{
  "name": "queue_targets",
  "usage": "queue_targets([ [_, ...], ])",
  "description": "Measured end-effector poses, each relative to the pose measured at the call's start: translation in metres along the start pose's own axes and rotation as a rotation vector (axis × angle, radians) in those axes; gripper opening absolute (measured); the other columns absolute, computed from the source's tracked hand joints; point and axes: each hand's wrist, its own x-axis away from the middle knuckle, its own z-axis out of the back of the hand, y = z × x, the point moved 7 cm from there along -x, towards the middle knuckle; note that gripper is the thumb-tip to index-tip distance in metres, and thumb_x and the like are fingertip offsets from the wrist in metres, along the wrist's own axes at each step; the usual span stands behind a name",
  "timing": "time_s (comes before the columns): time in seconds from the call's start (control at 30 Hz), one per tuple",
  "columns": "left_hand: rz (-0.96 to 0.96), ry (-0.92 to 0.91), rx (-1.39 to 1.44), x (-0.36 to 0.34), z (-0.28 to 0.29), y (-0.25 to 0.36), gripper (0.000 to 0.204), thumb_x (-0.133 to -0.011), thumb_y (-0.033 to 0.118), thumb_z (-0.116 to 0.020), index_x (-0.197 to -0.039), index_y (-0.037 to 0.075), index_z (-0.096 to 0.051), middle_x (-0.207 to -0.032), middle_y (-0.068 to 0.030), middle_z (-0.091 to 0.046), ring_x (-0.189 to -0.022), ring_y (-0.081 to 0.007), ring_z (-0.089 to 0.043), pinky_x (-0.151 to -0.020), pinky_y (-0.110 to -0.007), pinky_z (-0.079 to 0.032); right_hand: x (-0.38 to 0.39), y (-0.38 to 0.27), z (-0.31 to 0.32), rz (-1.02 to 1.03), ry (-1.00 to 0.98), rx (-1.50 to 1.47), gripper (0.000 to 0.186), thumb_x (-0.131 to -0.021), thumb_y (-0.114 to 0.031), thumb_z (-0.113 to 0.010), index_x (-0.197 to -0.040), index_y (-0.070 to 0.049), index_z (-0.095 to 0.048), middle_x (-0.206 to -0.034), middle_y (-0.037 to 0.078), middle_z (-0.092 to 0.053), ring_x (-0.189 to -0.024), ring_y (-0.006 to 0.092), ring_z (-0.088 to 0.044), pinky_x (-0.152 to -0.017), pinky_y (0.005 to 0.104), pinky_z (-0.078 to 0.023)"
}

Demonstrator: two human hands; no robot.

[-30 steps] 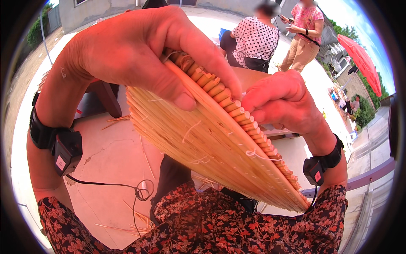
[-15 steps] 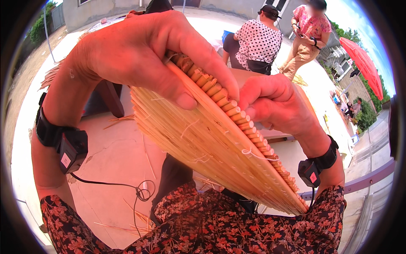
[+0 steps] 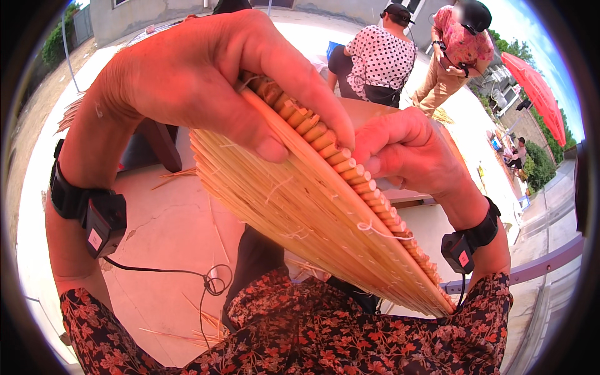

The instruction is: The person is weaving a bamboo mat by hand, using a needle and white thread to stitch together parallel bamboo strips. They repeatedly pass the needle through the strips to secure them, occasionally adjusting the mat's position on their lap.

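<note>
Left hand (image 3: 187,81) grip closed on woven straw tray (image 3: 300,206) rim; right hand (image 3: 412,153) fingers pinch rim too.

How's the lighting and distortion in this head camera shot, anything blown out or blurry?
Head view: harsh sun, the paved ground nearly blown out; the left hand and right hand look reddish and swollen by fisheye; the woven straw tray stays sharp, its rim bowed; one bystander's face is blurred.

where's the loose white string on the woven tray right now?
Head view, right of centre: the white string lies at the woven straw tray's bound rim, just below the right hand.
</note>
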Motion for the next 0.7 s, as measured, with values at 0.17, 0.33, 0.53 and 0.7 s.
queue_targets([
  [0.17, 0.214, 0.018, -0.025, 0.002, -0.003, 0.010, 0.039, -0.076, -0.004, -0.076, -0.114, -0.008, -0.067, -0.095, -0.0141, -0.073, -0.073, -0.0142, -0.070, -0.060, -0.023, -0.057, -0.007, 0.002, -0.017, 0.056, -0.056, -0.242, 0.008, -0.092, 0.001, -0.062, -0.099, 0.001, -0.067, -0.090, -0.001, -0.063, -0.086, 0.0036, -0.056, -0.076, 0.0210, -0.046],
  [0.33, 0.297, 0.056, 0.078, -0.001, -0.002, 0.003, 0.038, -0.076, -0.004, -0.076, -0.113, -0.008, -0.068, -0.094, -0.0138, -0.073, -0.073, -0.0142, -0.070, -0.058, -0.023, -0.056, -0.007, 0.003, -0.017, 0.050, -0.047, -0.254, 0.005, -0.093, -0.001, -0.062, -0.097, 0.001, -0.065, -0.090, -0.002, -0.063, -0.085, 0.0037, -0.056, -0.077, 0.0204, -0.046],
  [0.53, 0.071, 0.075, 0.011, -0.001, -0.006, 0.003, 0.038, -0.075, -0.003, -0.077, -0.112, -0.007, -0.069, -0.097, -0.0142, -0.074, -0.087, -0.0173, -0.071, -0.075, -0.026, -0.057, -0.007, 0.003, -0.017, 0.075, -0.060, -0.217, 0.006, -0.094, -0.001, -0.061, -0.098, 0.000, -0.065, -0.090, -0.002, -0.062, -0.084, 0.0037, -0.056, -0.076, 0.0205, -0.046],
  [0.7, 0.055, 0.059, 0.027, -0.002, -0.005, 0.001, 0.039, -0.073, -0.003, -0.079, -0.111, -0.007, -0.069, -0.099, -0.0144, -0.074, -0.091, -0.0187, -0.071, -0.081, -0.027, -0.055, -0.009, 0.007, -0.015, 0.075, -0.040, -0.144, 0.006, -0.094, -0.001, -0.060, -0.099, 0.000, -0.064, -0.088, -0.002, -0.062, -0.080, 0.0027, -0.055, -0.070, 0.0195, -0.045],
])
